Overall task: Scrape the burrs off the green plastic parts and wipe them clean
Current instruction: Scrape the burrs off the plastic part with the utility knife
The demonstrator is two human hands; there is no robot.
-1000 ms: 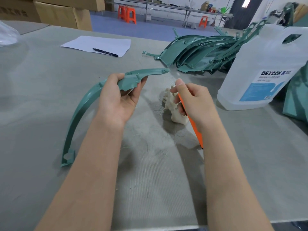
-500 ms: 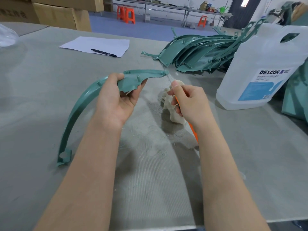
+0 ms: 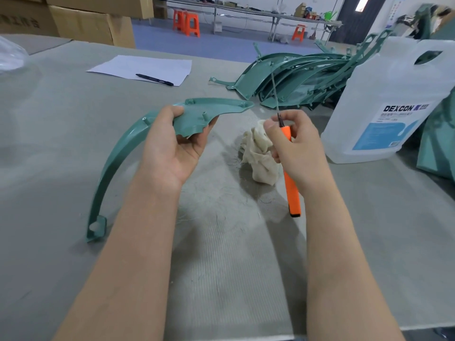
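My left hand (image 3: 172,146) grips a long curved green plastic part (image 3: 115,166) near its wide upper end, thumb on top and fingers underneath; the narrow end hangs down toward the table at the lower left. My right hand (image 3: 293,143) holds an orange-handled scraper (image 3: 291,190), blade end up, with a thin curled green shaving (image 3: 275,89) rising from the blade. The scraper sits just right of the part's tip, not touching it. A crumpled cream cloth (image 3: 256,153) lies on the table between my hands, partly behind my right hand.
A stack of several green parts (image 3: 295,77) lies at the back right, beside a large white DEXCON jug (image 3: 384,107). More green plastic (image 3: 438,143) sits at the right edge. Paper with a pen (image 3: 154,80) lies far left of centre. Cardboard boxes (image 3: 86,23) stand behind the grey table (image 3: 221,267).
My right hand has lifted up and away from the part's tip, turning the scraper upright and drawing off a long thin shaving. My left hand keeps holding the part.
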